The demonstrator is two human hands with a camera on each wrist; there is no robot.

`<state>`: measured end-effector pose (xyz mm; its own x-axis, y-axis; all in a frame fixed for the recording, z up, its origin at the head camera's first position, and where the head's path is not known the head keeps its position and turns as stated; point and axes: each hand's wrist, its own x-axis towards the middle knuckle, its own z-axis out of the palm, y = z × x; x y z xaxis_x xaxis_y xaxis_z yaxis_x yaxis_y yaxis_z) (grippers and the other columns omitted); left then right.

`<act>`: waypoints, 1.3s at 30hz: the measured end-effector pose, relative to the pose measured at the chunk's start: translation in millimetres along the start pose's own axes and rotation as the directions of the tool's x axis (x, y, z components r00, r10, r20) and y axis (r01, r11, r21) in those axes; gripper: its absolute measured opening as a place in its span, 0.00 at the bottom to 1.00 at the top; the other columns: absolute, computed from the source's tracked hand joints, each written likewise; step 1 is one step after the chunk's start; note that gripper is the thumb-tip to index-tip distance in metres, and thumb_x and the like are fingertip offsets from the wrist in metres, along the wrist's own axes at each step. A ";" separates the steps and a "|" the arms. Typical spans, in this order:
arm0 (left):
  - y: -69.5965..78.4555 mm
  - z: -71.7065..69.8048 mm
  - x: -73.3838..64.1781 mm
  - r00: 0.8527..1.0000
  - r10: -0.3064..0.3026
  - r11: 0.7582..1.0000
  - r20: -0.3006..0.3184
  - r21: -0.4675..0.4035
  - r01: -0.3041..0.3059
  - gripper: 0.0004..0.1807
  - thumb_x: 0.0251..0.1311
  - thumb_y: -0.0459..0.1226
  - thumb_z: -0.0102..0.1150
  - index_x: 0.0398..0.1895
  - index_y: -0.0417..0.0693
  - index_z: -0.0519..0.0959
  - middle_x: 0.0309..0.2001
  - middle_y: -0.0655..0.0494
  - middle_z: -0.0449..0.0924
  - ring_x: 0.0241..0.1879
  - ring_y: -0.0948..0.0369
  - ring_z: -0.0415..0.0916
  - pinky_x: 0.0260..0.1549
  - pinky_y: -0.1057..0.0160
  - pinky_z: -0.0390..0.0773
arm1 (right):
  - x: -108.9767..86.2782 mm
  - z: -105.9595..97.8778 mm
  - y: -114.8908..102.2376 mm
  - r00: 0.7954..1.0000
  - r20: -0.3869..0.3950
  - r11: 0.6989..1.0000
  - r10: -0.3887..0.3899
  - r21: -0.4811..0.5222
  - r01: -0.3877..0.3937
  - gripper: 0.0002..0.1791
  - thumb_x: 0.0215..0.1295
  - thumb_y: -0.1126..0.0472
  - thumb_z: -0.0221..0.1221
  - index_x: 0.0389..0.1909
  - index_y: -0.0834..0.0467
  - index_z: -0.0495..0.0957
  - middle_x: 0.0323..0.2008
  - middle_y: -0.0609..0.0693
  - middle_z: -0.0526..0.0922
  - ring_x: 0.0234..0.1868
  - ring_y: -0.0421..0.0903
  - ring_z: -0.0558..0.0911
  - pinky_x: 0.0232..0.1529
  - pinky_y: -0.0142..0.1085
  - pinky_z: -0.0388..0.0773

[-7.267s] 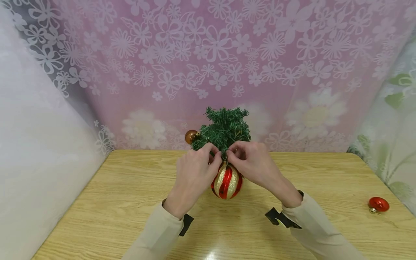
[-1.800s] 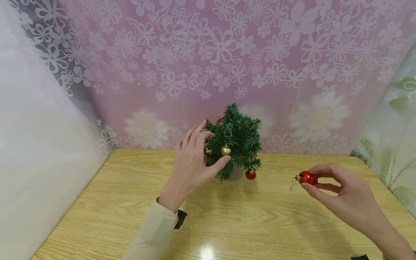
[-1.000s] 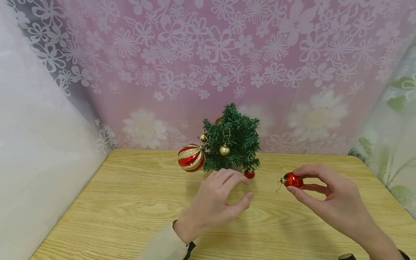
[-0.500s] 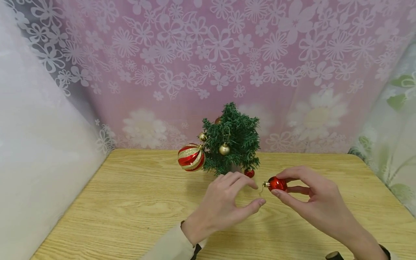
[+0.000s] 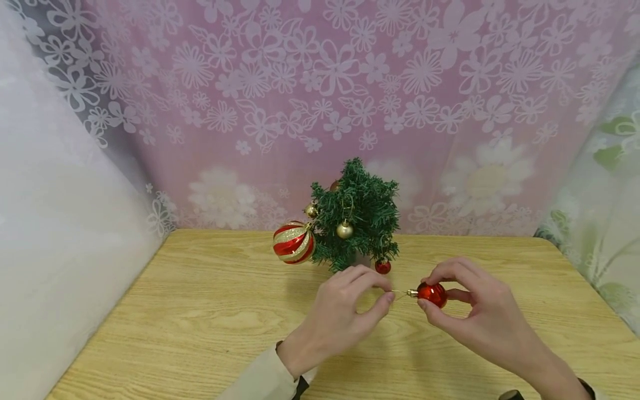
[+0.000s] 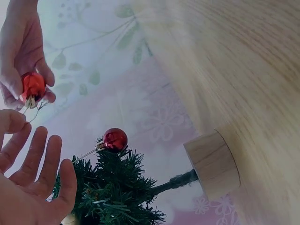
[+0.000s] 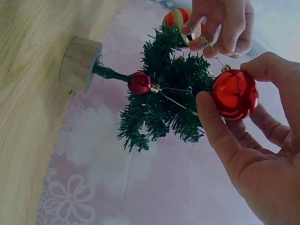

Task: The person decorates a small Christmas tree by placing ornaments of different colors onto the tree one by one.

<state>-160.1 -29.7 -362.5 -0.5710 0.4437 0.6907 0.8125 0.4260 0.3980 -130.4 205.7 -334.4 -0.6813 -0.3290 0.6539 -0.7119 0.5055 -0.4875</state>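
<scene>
My right hand grips a shiny red bauble between thumb and fingers, its gold cap turned left. From the cap a thin gold string runs to my left hand, which pinches it between thumb and forefinger. Both hands are in front of a small green Christmas tree. In the left wrist view the left hand's other fingers are spread apart. On the tree hang a red-and-gold striped bauble at the left, a gold bauble in front and a small red bauble low at the right.
The tree stands on a round wooden base, mostly hidden behind the left hand in the head view. Beneath everything is a wood-grain table. A pink flowered curtain closes the back, with pale cloth at the left side.
The right hand has picked up the red bauble and carried it left. My left hand has left the tree and now pinches the string. The striped bauble now hangs at the tree's left, which has turned.
</scene>
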 end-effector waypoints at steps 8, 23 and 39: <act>2.6 -3.3 -4.2 0.994 -0.105 0.980 -0.004 -0.171 0.103 0.05 0.73 0.42 0.59 0.44 0.56 0.83 0.43 0.66 0.84 0.45 0.70 0.82 0.46 0.75 0.79 | 0.2 4.2 -0.4 0.996 0.080 0.999 -0.030 -0.025 0.032 0.24 0.50 0.79 0.67 0.36 0.46 0.75 0.38 0.35 0.81 0.28 0.28 0.75 0.28 0.21 0.75; 1.3 -5.2 -6.0 0.997 -0.077 0.970 0.001 -0.230 0.075 0.05 0.73 0.41 0.59 0.44 0.56 0.84 0.46 0.65 0.84 0.46 0.72 0.81 0.46 0.73 0.79 | -0.4 18.9 6.5 0.979 0.110 0.985 -0.170 0.021 0.169 0.26 0.51 0.77 0.71 0.46 0.47 0.83 0.31 0.35 0.81 0.25 0.26 0.73 0.26 0.17 0.70; -3.3 -6.0 -9.3 0.982 -0.172 0.956 0.084 -0.227 0.187 0.03 0.70 0.41 0.62 0.42 0.58 0.83 0.42 0.67 0.84 0.44 0.73 0.80 0.46 0.70 0.79 | 0.0 24.9 5.7 0.986 0.117 0.991 -0.117 -0.046 0.123 0.25 0.53 0.79 0.68 0.43 0.47 0.80 0.31 0.35 0.83 0.27 0.26 0.79 0.28 0.19 0.75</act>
<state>-156.8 -40.0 -366.6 -0.7101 0.4281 0.5590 0.6966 0.3115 0.6464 -138.7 188.7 -351.5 -0.6089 -0.4768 0.6340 -0.7815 0.4975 -0.3764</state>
